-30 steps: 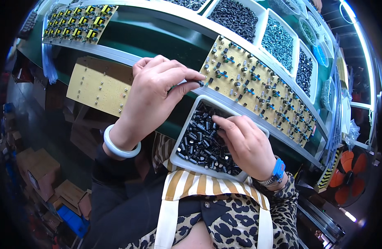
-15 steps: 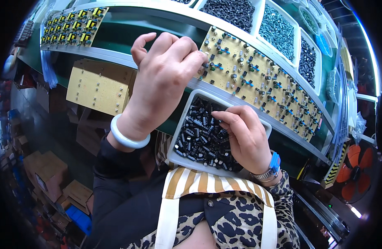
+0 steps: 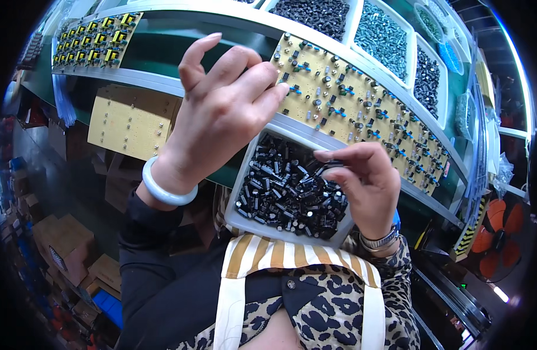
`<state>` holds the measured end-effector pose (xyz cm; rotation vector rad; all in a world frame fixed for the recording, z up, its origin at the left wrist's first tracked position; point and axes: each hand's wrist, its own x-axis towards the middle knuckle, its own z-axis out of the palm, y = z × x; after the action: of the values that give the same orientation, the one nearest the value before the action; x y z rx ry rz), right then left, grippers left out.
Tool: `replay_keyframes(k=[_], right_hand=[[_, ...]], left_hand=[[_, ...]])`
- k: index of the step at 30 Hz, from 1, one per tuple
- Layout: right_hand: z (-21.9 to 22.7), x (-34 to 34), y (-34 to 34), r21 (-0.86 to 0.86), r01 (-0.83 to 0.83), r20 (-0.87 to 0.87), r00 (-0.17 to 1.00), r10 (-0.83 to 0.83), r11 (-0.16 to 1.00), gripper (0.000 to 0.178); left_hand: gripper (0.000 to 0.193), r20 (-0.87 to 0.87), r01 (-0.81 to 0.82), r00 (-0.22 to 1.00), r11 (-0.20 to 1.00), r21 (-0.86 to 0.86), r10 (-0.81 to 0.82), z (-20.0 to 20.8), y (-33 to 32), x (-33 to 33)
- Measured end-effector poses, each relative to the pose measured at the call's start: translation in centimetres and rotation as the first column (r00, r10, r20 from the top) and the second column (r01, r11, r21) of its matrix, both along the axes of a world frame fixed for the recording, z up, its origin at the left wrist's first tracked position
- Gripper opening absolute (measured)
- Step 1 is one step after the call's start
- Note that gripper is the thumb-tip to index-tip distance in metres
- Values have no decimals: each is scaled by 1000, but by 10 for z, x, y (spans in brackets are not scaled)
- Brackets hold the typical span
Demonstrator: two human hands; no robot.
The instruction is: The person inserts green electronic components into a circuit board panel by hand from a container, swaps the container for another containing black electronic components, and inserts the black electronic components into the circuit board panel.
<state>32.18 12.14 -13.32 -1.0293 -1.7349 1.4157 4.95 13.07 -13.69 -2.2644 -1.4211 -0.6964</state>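
My left hand (image 3: 224,108) is bent over the left end of a tan circuit board panel (image 3: 315,64). Its fingers are curled and the tips meet at the panel's edge; what they hold, if anything, is hidden. My right hand (image 3: 370,181) hovers over the right side of a white tray (image 3: 236,219) filled with small black capacitors (image 3: 280,186). Thumb and forefinger pinch what looks like one dark capacitor (image 3: 333,165). Rows of small black, blue and clear components stand on the panel.
The panel rests on a metal rail (image 3: 315,135). Behind it stand white bins of black parts (image 3: 315,14) and teal parts (image 3: 382,44). At left are a stack of tan boards (image 3: 128,122) and a panel with yellow transformers (image 3: 96,41). An orange fan (image 3: 499,233) is at right.
My right hand has lifted from the capacitors and moved right, its thumb and forefinger now in a pinch. My left hand has shifted slightly left and down in the picture, still by the panel's edge.
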Motion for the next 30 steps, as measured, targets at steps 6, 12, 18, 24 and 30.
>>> replay_keyframes(k=[6,12,18,24,30], right_hand=[[14,27,28,-320,7,-51,998,-25,947,21],[21,18,35,-241,72,51,997,-62,968,24],[22,2,51,327,-125,379,925,-9,937,23],[27,-7,63,550,-347,572,819,-40,760,22],[32,-12,68,598,-441,658,746,-96,670,18]], left_hand=[[24,335,114,940,986,-121,-68,-1,-48,30],[16,180,451,891,777,-438,-416,-8,-65,46],[7,243,462,887,782,-419,-393,-11,-68,51],[11,351,433,886,812,-391,-303,-6,-72,45],[15,490,347,860,868,-356,-143,-9,-71,39]])
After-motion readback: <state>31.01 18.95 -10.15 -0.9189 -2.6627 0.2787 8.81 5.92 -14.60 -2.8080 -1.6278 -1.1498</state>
